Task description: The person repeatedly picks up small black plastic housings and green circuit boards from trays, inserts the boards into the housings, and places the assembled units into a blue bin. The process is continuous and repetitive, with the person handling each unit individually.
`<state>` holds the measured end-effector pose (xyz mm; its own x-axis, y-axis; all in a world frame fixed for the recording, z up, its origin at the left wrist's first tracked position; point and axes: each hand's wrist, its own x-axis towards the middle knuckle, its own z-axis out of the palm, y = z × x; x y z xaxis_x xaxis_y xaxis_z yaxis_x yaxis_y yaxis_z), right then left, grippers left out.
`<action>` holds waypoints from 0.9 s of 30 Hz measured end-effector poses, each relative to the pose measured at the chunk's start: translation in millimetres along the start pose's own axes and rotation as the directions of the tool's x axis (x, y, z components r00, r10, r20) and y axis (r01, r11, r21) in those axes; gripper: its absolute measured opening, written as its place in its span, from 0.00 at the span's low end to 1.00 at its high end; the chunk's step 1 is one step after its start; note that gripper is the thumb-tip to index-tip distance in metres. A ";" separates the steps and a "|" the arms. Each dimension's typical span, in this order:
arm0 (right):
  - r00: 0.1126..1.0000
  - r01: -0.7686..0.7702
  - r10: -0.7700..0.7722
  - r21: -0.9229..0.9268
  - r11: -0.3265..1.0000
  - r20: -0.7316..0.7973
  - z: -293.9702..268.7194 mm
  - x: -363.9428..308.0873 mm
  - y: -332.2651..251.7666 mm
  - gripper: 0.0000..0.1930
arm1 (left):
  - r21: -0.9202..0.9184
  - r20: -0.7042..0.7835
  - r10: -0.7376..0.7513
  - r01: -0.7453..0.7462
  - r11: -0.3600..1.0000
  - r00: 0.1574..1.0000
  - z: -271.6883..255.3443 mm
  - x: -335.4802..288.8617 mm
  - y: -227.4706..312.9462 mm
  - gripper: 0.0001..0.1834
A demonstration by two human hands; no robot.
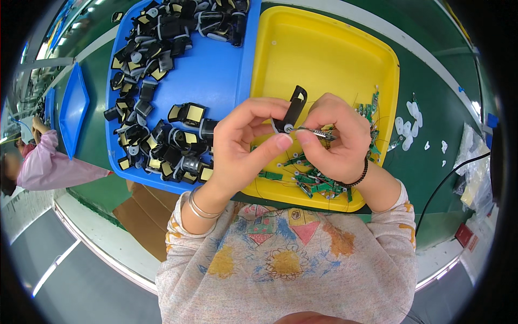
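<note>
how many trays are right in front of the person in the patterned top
2: the blue tray on the left, holding black parts, and the yellow tray beside it, holding green circuit boards.

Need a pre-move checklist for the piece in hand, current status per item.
1. Black casing gripped: ok, the left hand holds it over the yellow tray.
2. Slim part gripped: ok, pinched in the right hand at the casing's near end.
3. Slim part seated in the casing: cannot tell, that spot is too small to read.
4. Green boards at hand: ok, a loose heap lies in the yellow tray.
5. Black pieces all in the blue tray: not ok, one lies outside its far left corner.
6. White oval pieces contained: not ok, loose on the green table.
</note>
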<state>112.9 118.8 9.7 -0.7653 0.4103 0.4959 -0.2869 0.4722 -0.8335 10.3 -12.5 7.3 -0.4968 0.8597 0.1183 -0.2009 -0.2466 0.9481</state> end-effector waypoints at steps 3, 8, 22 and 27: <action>0.999 0.033 -0.033 -0.037 0.999 0.007 -0.6 0.3 -1.0 0.06 | 0.039 -0.015 0.031 -0.030 0.999 0.999 -0.3 -0.8 -2.2 0.13; 0.999 0.044 -0.043 -0.071 0.996 0.026 -0.2 0.7 -2.2 0.06 | 0.031 -0.026 0.050 -0.049 0.998 0.998 1.5 -0.6 -2.6 0.11; 0.992 -0.026 0.031 -0.037 0.999 0.125 1.0 0.8 2.4 0.06 | 0.032 -0.073 0.045 -0.043 0.999 0.996 2.0 -1.9 -2.3 0.12; 0.975 -0.107 0.100 0.025 0.994 0.197 -1.4 2.2 6.3 0.07 | 0.075 -0.095 0.047 -0.040 0.996 0.994 0.9 1.8 -2.2 0.18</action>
<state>110.3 123.8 5.9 -0.8888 0.2936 0.3519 -0.2174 0.4059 -0.8877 10.7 -10.0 5.7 -0.5837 0.8007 0.1344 -0.1168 -0.2466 0.9620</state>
